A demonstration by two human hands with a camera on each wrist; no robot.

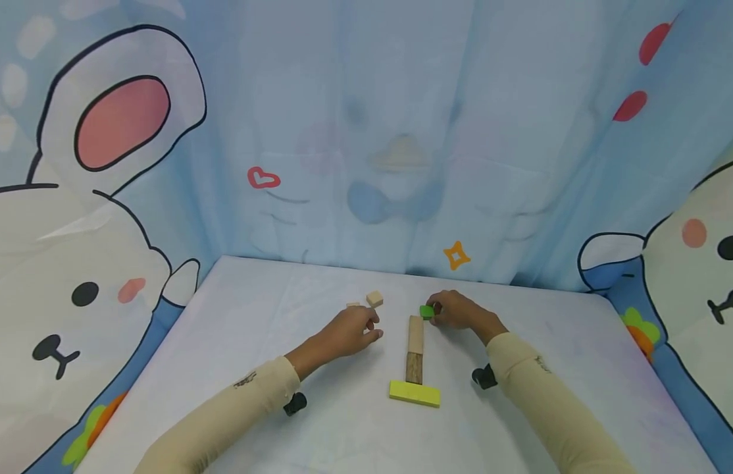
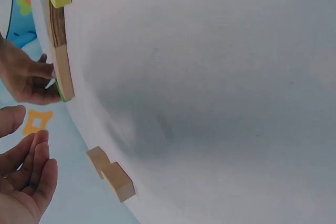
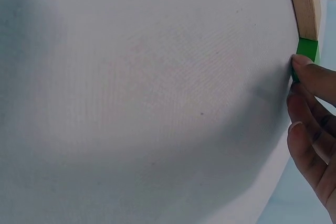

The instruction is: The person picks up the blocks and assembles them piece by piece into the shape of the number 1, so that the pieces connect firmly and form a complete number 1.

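Observation:
My right hand (image 1: 458,309) pinches a small green block (image 1: 427,312) between thumb and fingers. In the right wrist view the green block (image 3: 307,50) meets the end of a pale wooden block (image 3: 305,3). That pale block (image 1: 416,334) lies in line with a dark-grained brown block (image 1: 414,367), and a yellow block (image 1: 414,393) sits crosswise at the near end. My left hand (image 1: 350,331) hovers left of this row, fingers loosely bent and holding nothing. Just beyond it are two small wooden blocks, one (image 1: 374,299) in plain sight, the other (image 1: 353,304) partly hidden by the hand.
A white cloth covers the table (image 1: 242,316), whose far edge runs just behind the small blocks. Behind it hangs a blue printed curtain (image 1: 319,217). Dark wrist cameras (image 1: 295,403) show beneath both sleeves.

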